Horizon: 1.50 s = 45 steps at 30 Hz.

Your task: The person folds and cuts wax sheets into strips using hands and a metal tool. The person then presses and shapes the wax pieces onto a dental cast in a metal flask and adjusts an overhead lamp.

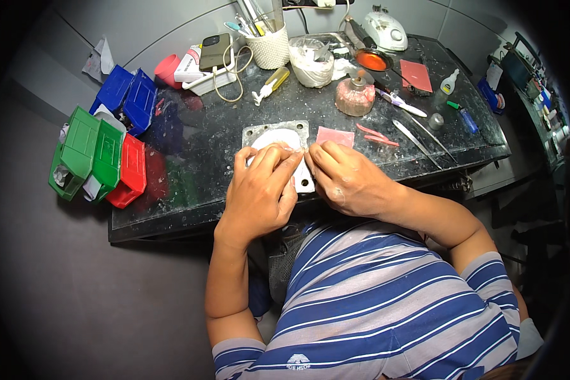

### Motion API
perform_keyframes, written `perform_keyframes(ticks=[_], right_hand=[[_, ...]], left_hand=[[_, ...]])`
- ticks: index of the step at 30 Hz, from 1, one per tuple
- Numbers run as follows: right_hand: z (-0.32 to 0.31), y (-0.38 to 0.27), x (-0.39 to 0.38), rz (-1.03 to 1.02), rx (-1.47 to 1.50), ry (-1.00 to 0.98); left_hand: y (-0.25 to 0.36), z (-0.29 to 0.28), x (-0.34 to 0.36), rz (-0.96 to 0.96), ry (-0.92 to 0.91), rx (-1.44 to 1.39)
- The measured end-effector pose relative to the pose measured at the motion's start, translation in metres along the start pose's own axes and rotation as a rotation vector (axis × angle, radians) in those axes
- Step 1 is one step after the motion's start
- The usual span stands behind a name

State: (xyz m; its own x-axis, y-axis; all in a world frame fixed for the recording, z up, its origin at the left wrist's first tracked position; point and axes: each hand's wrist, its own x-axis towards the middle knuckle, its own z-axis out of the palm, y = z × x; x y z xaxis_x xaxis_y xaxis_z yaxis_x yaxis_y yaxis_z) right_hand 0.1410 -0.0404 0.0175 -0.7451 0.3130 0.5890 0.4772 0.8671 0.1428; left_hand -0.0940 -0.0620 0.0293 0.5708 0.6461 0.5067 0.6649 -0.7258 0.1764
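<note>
A square grey metal plate with corner holes (pixel 302 129) lies near the table's front edge, with a rounded white plaster-like mass (pixel 278 137) in its middle. My left hand (pixel 263 190) bends over the white mass, its fingers closed and drawn together toward the right side. Against the plate's right edge, my right hand (pixel 347 177) is closed in a pinch, fingertips meeting the left ones. Whatever lies between the fingertips is too small to make out. Just beyond my right hand is a pink wax-like sheet (pixel 337 135), partly covered by it. Pink strips (pixel 378 135) lie to its right.
Right of the plate lie metal hand tools (pixel 418 144) and a blue lighter (pixel 468 122). Farther back stand a glass burner (pixel 354 100), a white bowl (pixel 311 69) and a textured tool cup (pixel 269 50). Coloured bins (pixel 98 155) hang over the table's left edge.
</note>
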Motion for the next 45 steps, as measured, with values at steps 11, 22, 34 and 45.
perform_keyframes(ticks=[11,22,34,45], right_hand=[[-0.015,0.017,0.004,0.148,0.380,0.035],[-0.007,0.002,0.001,0.226,0.332,-0.079],[-0.012,0.017,-0.008,0.255,0.466,-0.020],[-0.004,0.020,-0.011,0.221,0.440,-0.075]], left_hand=[[0.001,0.003,-0.002,-0.070,0.048,-0.094],[-0.001,0.004,-0.003,-0.070,0.052,-0.096],[0.001,0.003,-0.002,-0.086,0.039,-0.100],[-0.001,0.003,-0.001,-0.070,0.059,-0.097]])
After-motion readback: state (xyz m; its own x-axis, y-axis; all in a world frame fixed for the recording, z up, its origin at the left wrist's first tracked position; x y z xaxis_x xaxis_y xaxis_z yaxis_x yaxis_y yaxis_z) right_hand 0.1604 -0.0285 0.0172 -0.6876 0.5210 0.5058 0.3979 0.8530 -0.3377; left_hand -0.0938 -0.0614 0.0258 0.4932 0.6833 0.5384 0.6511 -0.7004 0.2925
